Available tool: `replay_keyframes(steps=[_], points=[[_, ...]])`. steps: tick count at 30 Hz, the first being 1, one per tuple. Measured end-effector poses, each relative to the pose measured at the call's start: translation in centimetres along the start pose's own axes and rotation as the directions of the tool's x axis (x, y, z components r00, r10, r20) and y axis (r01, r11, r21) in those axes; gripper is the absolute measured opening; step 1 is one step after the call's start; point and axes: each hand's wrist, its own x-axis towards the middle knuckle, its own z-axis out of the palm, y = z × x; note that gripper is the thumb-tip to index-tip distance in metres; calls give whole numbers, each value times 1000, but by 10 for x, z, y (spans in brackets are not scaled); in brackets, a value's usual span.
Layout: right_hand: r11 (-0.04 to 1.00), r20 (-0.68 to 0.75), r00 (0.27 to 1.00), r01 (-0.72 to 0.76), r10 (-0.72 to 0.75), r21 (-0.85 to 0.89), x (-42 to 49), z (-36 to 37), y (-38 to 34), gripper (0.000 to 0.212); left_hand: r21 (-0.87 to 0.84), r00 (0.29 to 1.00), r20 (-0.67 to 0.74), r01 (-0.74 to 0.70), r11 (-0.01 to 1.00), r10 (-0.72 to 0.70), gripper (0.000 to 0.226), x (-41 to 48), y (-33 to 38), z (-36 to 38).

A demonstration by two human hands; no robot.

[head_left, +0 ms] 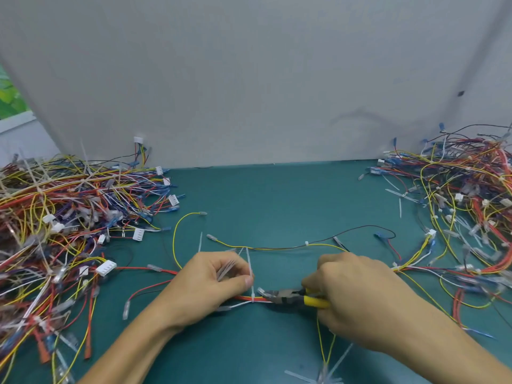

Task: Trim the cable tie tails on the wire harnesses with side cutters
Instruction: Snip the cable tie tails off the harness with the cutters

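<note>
left grip (213, 281) pinches the cable tie tail (249, 261) upright, likely to tension it for your cut | right grip (357, 297) clenched round the yellow side cutters (291, 297), nose just beside the tie | wire harness (239, 298) lies on the worktop (277, 195) between your hands

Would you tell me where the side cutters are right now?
In the head view, the side cutters sit low, just right of centre, gripped by the right hand, their tips beside the cable tie that the left hand pinches.

Grey wall (249, 79), teal table (263, 203)
</note>
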Motion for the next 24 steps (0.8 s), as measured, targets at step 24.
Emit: replay_keyframes(steps=[24], points=[[998,-39,999,0,-3,-56,16,8,-15,7,-60,1000,1,-14,998,14,9,4,-6,0]])
